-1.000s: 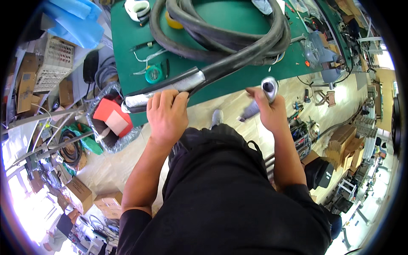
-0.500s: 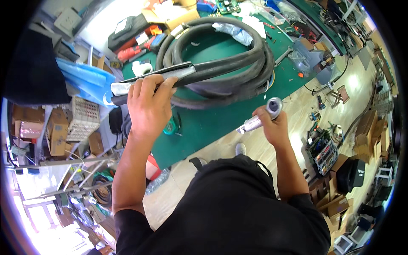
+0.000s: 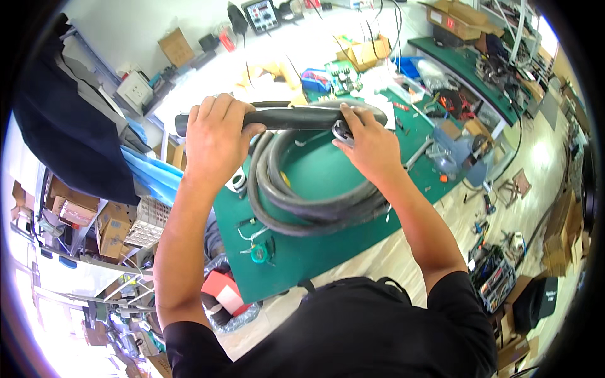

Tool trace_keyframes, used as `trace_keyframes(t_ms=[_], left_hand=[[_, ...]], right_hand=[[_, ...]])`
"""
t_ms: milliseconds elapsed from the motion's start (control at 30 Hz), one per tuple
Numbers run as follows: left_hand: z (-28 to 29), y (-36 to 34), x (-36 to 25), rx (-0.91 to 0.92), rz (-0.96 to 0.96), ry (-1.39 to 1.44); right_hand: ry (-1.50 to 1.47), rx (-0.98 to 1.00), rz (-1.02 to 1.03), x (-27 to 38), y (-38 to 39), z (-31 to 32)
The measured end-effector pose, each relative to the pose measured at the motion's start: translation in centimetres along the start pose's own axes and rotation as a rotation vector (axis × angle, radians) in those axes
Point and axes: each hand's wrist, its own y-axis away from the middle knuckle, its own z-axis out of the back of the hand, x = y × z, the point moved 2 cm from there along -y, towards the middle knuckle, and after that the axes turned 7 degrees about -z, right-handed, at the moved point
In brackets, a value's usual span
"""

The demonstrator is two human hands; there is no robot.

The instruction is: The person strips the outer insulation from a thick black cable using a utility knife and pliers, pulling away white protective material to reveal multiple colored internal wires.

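A thick black cable (image 3: 290, 118) is raised above the bench, its loose end lying crosswise in front of me. My left hand (image 3: 217, 138) wraps round it near that end, thumb toward the right. Farther along, my right hand (image 3: 373, 143) is closed at the cable and also holds a silvery thing with a round, ring-like end (image 3: 342, 132); most of it is hidden by the fingers. Below, the rest of the cable lies in a loose coil (image 3: 315, 227) on the green bench top (image 3: 255, 286).
A teal round roll (image 3: 259, 253) and a white roll (image 3: 237, 181) lie left of the coil. A wrench (image 3: 418, 154) is on the right. Behind are a circuit board (image 3: 343, 77) and a blue tray (image 3: 316, 80). A red and white box (image 3: 224, 293) stands beside the bench.
My left hand has lifted the cable end and turned it level. My right hand has come up from the lower right to the cable with the silvery thing. The view has tilted up.
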Motion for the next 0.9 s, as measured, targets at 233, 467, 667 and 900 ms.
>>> trace_keyframes(t_ms=[233, 467, 667, 900], left_hand=[[-5.1, -4.0, 0.8, 0.01, -0.035, -0.014], [-9.2, -4.7, 0.0, 0.039, -0.018, 0.104], [-13.0, -3.9, 0.3, 0.022, 0.106, 0.128], [-16.8, 6.2, -7.3, 0.209, 0.603, 0.064]], right_hand=[[-0.116, -0.061, 0.002, -1.6, -6.7, -2.9], [-0.107, -0.004, 0.023, -5.1, -6.5, -4.8], [-0.099, 0.049, 0.132, -7.9, -8.9, -6.6], [-0.079, 0.298, 0.426, -8.1, -5.0, -10.5]])
